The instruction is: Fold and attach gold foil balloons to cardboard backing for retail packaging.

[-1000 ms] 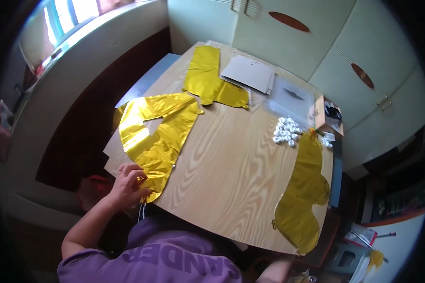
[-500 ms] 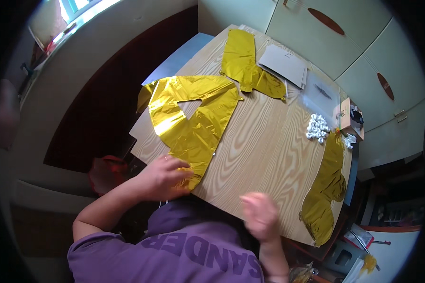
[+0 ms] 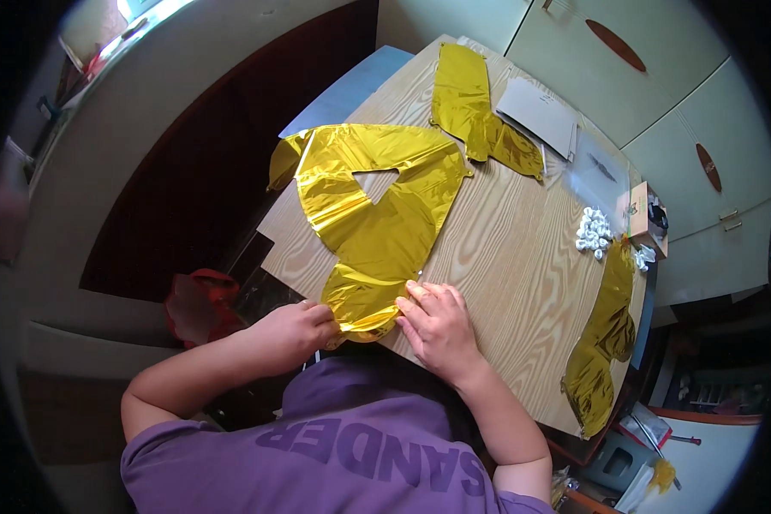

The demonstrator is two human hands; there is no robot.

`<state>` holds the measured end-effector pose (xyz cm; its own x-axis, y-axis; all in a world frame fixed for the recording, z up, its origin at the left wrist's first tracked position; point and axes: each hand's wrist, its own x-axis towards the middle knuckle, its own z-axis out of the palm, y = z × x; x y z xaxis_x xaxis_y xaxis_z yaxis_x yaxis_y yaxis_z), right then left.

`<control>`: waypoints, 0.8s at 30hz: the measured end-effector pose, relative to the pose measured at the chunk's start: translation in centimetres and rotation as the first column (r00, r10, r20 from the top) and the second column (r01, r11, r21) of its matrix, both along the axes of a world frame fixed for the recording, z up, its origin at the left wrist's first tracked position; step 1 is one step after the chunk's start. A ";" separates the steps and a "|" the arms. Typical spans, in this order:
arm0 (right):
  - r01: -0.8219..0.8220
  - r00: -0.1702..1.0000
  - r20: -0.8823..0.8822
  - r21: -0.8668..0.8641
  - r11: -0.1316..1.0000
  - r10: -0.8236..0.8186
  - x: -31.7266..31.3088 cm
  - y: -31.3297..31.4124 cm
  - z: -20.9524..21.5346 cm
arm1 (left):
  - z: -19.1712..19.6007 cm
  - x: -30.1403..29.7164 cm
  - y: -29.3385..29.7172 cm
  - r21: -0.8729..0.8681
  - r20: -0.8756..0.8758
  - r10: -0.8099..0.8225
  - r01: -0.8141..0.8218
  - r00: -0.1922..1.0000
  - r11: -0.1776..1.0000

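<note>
A flat gold foil balloon (image 3: 385, 223) with a cut-out near its middle lies on the wooden table, its near end at the table's front edge. My left hand (image 3: 293, 337) is closed on the near left corner of that end. On the opposite side my right hand (image 3: 439, 328) pinches the right edge between thumb and fingers. Between both hands the foil is creased and its near rim bends over. A second gold foil balloon (image 3: 467, 98) lies flat at the far side, and a third gold foil balloon (image 3: 604, 343) lies wrinkled along the right edge.
White small bundles (image 3: 593, 231) are heaped at the right, beside an open cardboard box (image 3: 639, 214) and a clear plastic bag (image 3: 598, 171). Grey-white sheets (image 3: 537, 116) are stacked at the far edge. A red bag (image 3: 201, 304) sits below the table at left; pale cabinets (image 3: 660, 111) stand behind.
My right hand has come left from above the table's front edge and now grips the balloon. My left hand has closed on its near corner. The whole view has shifted slightly.
</note>
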<state>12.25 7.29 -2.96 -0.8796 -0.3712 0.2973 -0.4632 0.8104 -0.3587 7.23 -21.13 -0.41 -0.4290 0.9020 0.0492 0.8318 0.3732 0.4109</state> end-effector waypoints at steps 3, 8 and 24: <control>0.039 0.999 -0.019 -0.008 0.999 -0.039 0.2 -0.3 0.3 | 1.1 -1.8 0.5 -0.039 0.261 0.079 -0.072 0.962 0.997; 0.066 0.989 -0.119 -0.144 0.987 -0.083 1.2 -1.3 1.1 | 3.3 -4.6 2.3 -0.264 0.642 0.434 -0.350 0.632 0.899; -0.076 0.958 -0.273 0.064 0.995 0.090 2.2 -5.0 0.0 | 6.2 -7.4 4.8 -0.192 0.551 0.435 -0.399 0.712 0.897</control>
<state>14.45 2.32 -2.93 -0.7319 -0.4610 0.5018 -0.6046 0.7790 -0.1662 -0.17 -16.34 5.77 -0.6942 0.6180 -0.3690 0.2065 0.6621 0.7204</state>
